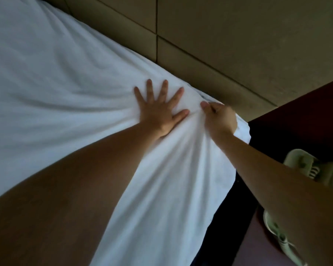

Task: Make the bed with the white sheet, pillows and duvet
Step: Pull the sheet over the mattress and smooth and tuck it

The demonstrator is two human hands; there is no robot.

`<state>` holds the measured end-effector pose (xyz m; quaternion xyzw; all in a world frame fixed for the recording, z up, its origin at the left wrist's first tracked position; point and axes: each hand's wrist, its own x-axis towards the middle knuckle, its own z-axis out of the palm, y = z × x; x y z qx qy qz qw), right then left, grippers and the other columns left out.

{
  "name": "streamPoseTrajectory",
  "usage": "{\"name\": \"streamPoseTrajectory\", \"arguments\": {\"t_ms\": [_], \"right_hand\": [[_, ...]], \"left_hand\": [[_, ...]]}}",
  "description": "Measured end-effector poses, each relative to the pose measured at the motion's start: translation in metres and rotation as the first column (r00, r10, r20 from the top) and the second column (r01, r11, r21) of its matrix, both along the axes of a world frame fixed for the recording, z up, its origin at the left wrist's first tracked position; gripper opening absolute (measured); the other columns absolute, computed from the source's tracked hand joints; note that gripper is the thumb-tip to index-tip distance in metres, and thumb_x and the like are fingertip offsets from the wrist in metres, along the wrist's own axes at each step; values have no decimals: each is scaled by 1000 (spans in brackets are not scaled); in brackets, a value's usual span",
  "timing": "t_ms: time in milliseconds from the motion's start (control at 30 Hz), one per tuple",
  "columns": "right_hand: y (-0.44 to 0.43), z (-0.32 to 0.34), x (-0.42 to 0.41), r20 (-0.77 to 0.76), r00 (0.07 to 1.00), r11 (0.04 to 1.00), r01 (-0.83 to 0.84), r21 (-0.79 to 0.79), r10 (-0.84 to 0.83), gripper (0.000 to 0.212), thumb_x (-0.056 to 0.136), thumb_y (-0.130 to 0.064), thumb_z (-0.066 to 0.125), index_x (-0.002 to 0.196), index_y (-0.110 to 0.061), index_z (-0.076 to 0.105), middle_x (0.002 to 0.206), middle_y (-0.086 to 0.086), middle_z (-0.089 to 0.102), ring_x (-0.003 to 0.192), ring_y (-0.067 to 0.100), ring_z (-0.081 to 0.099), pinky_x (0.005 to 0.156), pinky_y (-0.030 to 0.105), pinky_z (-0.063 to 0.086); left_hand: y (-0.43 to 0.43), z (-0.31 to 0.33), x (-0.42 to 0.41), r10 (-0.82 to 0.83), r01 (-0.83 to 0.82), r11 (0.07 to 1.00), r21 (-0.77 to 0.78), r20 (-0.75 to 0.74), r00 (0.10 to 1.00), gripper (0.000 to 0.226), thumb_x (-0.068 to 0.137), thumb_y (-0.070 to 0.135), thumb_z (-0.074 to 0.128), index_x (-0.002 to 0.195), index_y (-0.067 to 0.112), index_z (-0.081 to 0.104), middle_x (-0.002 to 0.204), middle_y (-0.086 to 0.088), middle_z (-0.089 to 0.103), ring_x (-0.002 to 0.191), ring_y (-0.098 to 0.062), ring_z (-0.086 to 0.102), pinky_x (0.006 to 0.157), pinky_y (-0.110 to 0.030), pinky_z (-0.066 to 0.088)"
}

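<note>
The white sheet point(56, 83) covers the mattress and fills the left and middle of the head view. My left hand point(159, 110) lies flat on it near the bed's corner, fingers spread. Just to its right, my right hand point(220, 119) is closed on a bunch of the white sheet at the corner, and folds radiate from that grip down toward me. No pillows or duvet are in view.
A beige padded headboard point(229, 45) runs along the far side of the bed. A dark red-brown floor point(306, 116) lies to the right, with a pale green shoe point(306, 164) and a second pale shoe point(275, 227) beside the dark bed base point(229, 227).
</note>
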<state>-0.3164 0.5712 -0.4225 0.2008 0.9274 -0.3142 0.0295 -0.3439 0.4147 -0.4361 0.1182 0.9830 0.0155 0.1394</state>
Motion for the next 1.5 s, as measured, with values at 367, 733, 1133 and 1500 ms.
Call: {"name": "streamPoseTrajectory", "arguments": {"t_ms": [367,733,1133,1500], "right_hand": [[31,-19,22,-5,1000,999,3,48,-3,28,91,-33,56,115,-23,67,125,-2,56,121,24,42,102,31,28],[21,-1,6,-41,905,906,423,-21,-424,28,94,-35,48,109,-23,69,116,4,63,110,29,52,96,35,35],[-19,-14,17,298,932,942,-270,198,204,50,99,-45,14,148,-36,10,157,-15,5,145,8,1,116,38,-7],[-111,15,-26,170,892,865,-448,226,418,65,92,-53,2,142,-26,32,153,-5,26,141,20,19,114,41,5]], "left_hand": [[0,0,-8,-57,57,998,3,20,998,70,86,72,12,147,42,-4,158,-2,-10,144,-30,-14,107,-62,-11],[-1,-1,-7,-138,138,990,31,-11,990,57,91,64,10,144,49,-4,158,4,-9,144,-31,-12,105,-65,-9],[-43,20,-65,16,-18,994,109,25,1000,54,97,48,8,141,34,35,152,-1,30,142,-20,19,110,-63,-2],[-89,27,-137,93,-103,994,21,280,955,72,91,66,4,138,27,43,146,-7,39,139,-30,28,111,-62,2]]}}
